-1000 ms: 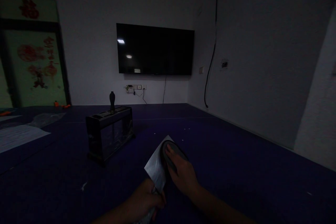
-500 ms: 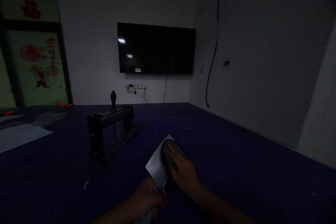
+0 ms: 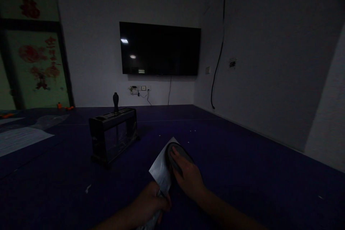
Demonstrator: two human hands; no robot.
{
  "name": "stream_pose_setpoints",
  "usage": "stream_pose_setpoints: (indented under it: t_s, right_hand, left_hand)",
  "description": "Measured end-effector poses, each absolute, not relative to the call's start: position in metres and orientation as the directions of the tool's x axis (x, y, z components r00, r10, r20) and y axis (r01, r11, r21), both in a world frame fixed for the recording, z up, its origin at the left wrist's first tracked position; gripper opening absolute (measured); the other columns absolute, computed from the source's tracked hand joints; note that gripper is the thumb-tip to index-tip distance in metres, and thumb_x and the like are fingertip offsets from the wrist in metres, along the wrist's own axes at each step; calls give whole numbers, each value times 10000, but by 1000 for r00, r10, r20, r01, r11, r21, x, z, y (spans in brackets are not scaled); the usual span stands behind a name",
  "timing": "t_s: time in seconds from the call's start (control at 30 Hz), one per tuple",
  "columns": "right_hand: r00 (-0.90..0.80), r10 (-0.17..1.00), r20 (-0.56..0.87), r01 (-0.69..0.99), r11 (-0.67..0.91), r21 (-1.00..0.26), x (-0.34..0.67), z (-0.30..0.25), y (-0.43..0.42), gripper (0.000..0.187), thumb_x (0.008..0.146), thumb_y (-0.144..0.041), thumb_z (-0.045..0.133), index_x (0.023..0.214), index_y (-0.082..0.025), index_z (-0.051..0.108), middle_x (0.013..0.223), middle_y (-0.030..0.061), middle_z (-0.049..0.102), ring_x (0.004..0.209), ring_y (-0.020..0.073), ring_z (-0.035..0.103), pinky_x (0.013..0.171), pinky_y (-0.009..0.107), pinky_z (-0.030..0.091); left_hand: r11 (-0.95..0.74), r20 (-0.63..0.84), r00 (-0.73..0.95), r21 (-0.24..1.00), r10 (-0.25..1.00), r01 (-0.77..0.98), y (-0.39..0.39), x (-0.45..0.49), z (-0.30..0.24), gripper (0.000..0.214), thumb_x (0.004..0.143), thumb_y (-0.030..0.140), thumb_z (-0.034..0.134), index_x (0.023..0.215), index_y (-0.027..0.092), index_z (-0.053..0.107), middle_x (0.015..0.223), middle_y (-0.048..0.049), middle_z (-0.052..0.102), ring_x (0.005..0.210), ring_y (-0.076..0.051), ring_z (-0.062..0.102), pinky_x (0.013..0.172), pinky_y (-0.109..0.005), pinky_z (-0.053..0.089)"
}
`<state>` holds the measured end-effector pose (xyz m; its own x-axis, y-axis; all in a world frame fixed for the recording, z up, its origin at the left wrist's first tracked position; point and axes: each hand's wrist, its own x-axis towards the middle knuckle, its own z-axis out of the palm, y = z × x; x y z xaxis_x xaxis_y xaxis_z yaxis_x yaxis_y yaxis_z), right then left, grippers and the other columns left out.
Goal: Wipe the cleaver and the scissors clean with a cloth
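The room is dim. My left hand (image 3: 151, 203) is closed around the near end of a pale silvery bag or sheet (image 3: 161, 170) lying on the dark blue surface (image 3: 242, 172). My right hand (image 3: 187, 176) rests on top of a dark oval object (image 3: 179, 152) that sits partly on or in that bag, fingers curved over it. How far the oval object is inside the bag I cannot tell.
A dark rectangular stand (image 3: 113, 133) with a small dark vase (image 3: 115, 101) on top stands ahead to the left. White sheets (image 3: 21, 136) lie at far left. A black TV (image 3: 160, 49) hangs on the back wall, a cable (image 3: 219, 50) runs down the right wall.
The view has shifted slightly; both hands, the bag and the oval object have hardly moved.
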<state>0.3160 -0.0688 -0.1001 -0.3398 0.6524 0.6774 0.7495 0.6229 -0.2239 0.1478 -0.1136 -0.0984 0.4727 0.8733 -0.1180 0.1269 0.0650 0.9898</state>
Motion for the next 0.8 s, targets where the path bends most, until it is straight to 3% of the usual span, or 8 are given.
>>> stream_pose_setpoints:
  t_s: [0.8]
  right_hand:
    - [-357,668,653,739,629,-240,316,-99,-70,583,751,-118,462,1319,-209,373,1377,61,374,1181,194,455,961,351,417]
  left_hand:
    - [81,-134,458,988,879,135,-109,147,-107,149,490,182,535,630,134,555,462,56,470,336,-70,395,329,-177,274]
